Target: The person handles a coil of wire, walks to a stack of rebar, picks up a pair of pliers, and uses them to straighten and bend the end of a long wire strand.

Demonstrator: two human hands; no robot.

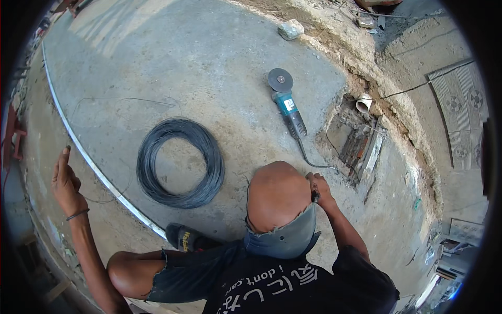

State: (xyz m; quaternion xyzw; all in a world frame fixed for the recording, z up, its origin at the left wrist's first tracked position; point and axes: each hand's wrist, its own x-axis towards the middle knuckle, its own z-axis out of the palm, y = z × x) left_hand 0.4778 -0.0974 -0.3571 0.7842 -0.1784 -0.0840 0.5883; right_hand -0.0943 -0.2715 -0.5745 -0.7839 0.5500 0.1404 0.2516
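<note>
My left hand [67, 181], with a dark band at the wrist, is raised at the left, one finger extended and the others curled. Thin wire passes close to it; whether the fingers hold any is unclear. Beside my bent knee, my right hand [321, 188] is closed round a small dark object [315, 196], mostly hidden. A coil of dark metal wire [215, 172] lies on the concrete floor between the hands, with loose strands at its left. Beyond the knee, a teal and black angle grinder [289, 108] lies with its disc pointing away and its cord trailing towards my right hand.
A long pale strip [98, 172] runs along the floor at the left. At the right are a broken hollow with bricks [355, 145], a white pipe end [364, 104] and a rough raised edge [408, 114]. A stone [290, 30] sits near that edge; patterned tiles [461, 114] lie beyond.
</note>
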